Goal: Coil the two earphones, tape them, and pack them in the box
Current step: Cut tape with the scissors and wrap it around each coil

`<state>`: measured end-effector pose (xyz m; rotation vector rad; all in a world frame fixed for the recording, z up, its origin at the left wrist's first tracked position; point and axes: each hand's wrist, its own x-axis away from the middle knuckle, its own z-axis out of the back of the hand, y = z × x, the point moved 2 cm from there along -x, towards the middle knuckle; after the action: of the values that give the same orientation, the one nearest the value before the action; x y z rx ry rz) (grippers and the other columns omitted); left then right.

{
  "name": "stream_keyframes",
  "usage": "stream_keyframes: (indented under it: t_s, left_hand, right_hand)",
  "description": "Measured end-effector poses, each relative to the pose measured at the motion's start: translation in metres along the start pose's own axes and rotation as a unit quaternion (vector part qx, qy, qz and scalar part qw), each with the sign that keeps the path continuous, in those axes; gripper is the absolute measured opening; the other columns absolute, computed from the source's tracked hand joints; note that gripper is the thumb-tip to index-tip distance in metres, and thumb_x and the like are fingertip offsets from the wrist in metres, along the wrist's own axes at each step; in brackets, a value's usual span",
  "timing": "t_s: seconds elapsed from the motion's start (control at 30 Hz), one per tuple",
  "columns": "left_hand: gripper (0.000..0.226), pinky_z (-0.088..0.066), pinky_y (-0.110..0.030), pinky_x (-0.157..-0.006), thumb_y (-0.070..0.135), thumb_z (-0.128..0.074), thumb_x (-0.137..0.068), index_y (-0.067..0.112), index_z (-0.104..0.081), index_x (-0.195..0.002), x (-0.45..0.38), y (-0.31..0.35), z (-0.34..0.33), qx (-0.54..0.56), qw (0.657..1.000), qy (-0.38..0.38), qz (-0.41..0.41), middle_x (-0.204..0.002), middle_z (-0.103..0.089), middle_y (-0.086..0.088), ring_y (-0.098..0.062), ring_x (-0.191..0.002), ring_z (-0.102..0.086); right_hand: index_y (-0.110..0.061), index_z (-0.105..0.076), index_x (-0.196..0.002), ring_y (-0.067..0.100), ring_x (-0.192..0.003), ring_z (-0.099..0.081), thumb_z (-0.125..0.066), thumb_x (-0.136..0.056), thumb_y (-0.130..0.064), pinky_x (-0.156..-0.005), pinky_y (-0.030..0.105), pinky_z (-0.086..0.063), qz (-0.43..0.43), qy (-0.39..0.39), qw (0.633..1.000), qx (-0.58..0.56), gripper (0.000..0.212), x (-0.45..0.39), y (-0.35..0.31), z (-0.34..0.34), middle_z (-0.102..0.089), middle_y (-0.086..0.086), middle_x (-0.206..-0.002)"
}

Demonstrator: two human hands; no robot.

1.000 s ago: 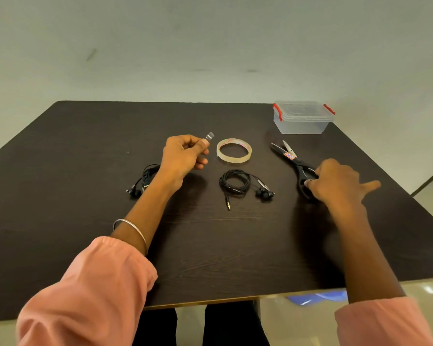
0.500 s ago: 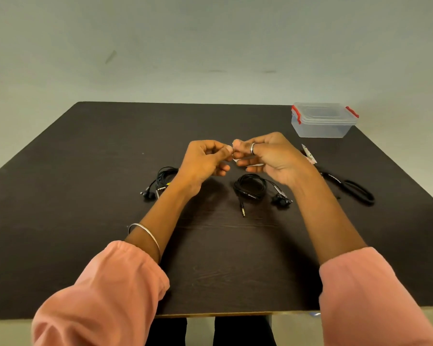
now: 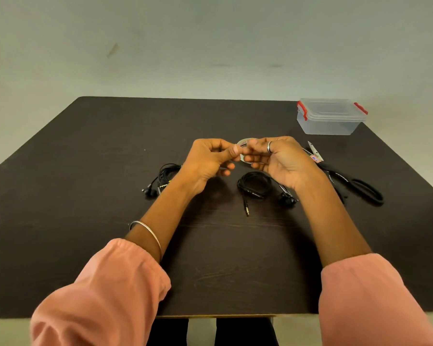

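Two black coiled earphones on the dark wood-grain table (image 3: 85, 221) from where I'm watching. The right-hand coiled earphone (image 3: 255, 184) lies near the middle with its gold-tipped jack pointing toward the near edge and its earbuds off to the right, partly under the right wrist. There's tiny pale lettering on its inline piece, too small for me to read. The left-hand coiled earphone (image 3: 163, 178) sits just left of the left wrist, partly hidden by it.

Both hands are raised over the table, meeting fingertip to fingertip just beyond the earphones. The left hand (image 3: 208, 161) has its fingers curled in with thumb and forefinger pinched together; the right hand (image 3: 278, 158), wearing a silver ring, pinches at the same spot. I can't make out for sure what's between the fingertips. The clear roll of tape (image 3: 244, 143) peeks out right behind them, and whether either hand touches it I can't tell.

Right of the right hand lie black-handled scissors (image 3: 348, 181), with a red-and-blue sticker on the blade that's unreadable. The clear plastic box with red clips (image 3: 330, 118) is at the far right corner, lid on. Pink sleeves, silver bangle (image 3: 148, 233) on the left wrist.
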<state>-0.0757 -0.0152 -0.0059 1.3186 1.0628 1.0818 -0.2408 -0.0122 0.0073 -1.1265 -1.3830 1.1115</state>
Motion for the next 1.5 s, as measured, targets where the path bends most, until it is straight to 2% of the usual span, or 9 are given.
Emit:
stream_keyframes:
  t_s: [0.17,0.27,0.37,0.47,0.7,0.9,1.23,1.4,1.5]
  left_hand:
    - [0.026,-0.051,-0.022,-0.055,0.028,-0.069,-0.085,0.004,-0.071,-0.094,0.000,-0.001,0.004,0.047,0.998,0.032,0.024,-0.072,-0.069,0.000,-0.008,-0.057,-0.057]
    - [0.022,-0.051,-0.021,-0.054,0.028,-0.067,-0.088,0.006,-0.071,-0.089,-0.003,0.000,0.011,-0.122,0.988,0.088,-0.033,-0.073,-0.069,-0.002,-0.009,-0.056,-0.057]
    - [0.027,-0.056,-0.030,-0.058,0.037,-0.066,-0.088,0.010,-0.073,-0.086,-0.004,-0.002,0.001,-0.261,0.962,0.063,-0.041,-0.079,-0.072,-0.007,-0.015,-0.061,-0.063]
    - [0.031,-0.055,-0.036,-0.076,0.050,-0.068,-0.081,0.023,-0.075,-0.096,0.000,-0.006,-0.016,-0.441,0.897,0.025,-0.031,-0.091,-0.073,-0.005,-0.022,-0.084,-0.067]
    - [0.016,-0.056,-0.041,-0.077,0.032,-0.071,-0.083,0.022,-0.075,-0.095,0.011,-0.008,-0.033,-0.489,0.867,0.050,-0.076,-0.103,-0.066,-0.005,-0.025,-0.091,-0.063]
    - [0.010,-0.055,-0.038,-0.073,0.021,-0.066,-0.085,0.015,-0.073,-0.086,0.009,-0.010,-0.033,-0.463,0.881,0.044,-0.089,-0.089,-0.068,-0.005,-0.024,-0.082,-0.065]
    - [0.001,-0.056,-0.023,-0.064,0.013,-0.073,-0.082,0.014,-0.074,-0.083,0.002,-0.008,-0.012,-0.171,0.984,0.038,0.014,-0.079,-0.074,-0.003,-0.013,-0.081,-0.070]
    - [0.006,-0.058,-0.032,-0.076,0.012,-0.071,-0.085,0.007,-0.073,-0.087,0.002,-0.006,-0.009,-0.057,0.996,0.038,0.059,-0.083,-0.074,-0.009,-0.018,-0.086,-0.070]
    - [0.009,-0.058,-0.035,-0.079,0.013,-0.070,-0.085,0.005,-0.073,-0.089,0.003,-0.006,-0.009,-0.011,0.997,0.035,0.073,-0.084,-0.074,-0.010,-0.018,-0.082,-0.070]
  right_hand:
    - [-0.008,-0.069,-0.089,0.012,-0.065,-0.066,-0.060,-0.092,-0.019,-0.061,0.025,-0.045,-0.034,0.023,0.998,-0.044,0.014,0.004,-0.004,0.013,-0.074,0.003,-0.078]
    - [-0.008,-0.069,-0.091,0.011,-0.060,-0.062,-0.062,-0.092,-0.019,-0.055,0.023,-0.041,-0.005,0.116,0.991,0.059,0.013,0.005,-0.005,0.030,-0.075,0.003,-0.080]
    - [-0.014,-0.071,-0.084,0.008,-0.054,-0.058,-0.063,-0.092,-0.021,-0.050,0.021,-0.038,0.025,0.158,0.977,0.138,0.013,0.005,-0.002,0.032,-0.075,0.001,-0.077]
    - [-0.015,-0.070,-0.085,0.007,-0.054,-0.056,-0.060,-0.094,-0.024,-0.050,0.021,-0.038,0.043,0.157,0.973,0.167,0.016,0.006,-0.002,0.028,-0.073,0.002,-0.078]
    - [-0.011,-0.073,-0.094,0.008,-0.053,-0.052,-0.059,-0.094,-0.024,-0.049,0.022,-0.038,0.032,0.132,0.972,0.193,0.019,0.003,0.005,0.026,-0.070,0.000,-0.072]
    - [-0.007,-0.071,-0.095,0.009,-0.054,-0.053,-0.061,-0.094,-0.023,-0.048,0.020,-0.040,0.032,0.117,0.978,0.168,0.020,0.005,0.005,0.022,-0.070,0.004,-0.074]
    - [-0.008,-0.066,-0.097,0.004,-0.053,-0.060,-0.064,-0.092,-0.013,-0.049,0.014,-0.045,0.129,0.113,0.967,0.189,0.008,0.005,0.000,0.008,-0.070,0.008,-0.076]
    - [-0.012,-0.063,-0.093,0.010,-0.062,-0.067,-0.067,-0.089,-0.018,-0.060,0.025,-0.054,0.224,0.134,0.924,0.280,0.008,0.001,0.003,0.005,-0.071,0.004,-0.072]
    - [-0.013,-0.067,-0.086,-0.002,-0.064,-0.061,-0.068,-0.088,-0.017,-0.059,0.012,-0.044,0.278,0.126,0.886,0.348,0.004,0.002,0.006,0.000,-0.066,-0.010,-0.071]
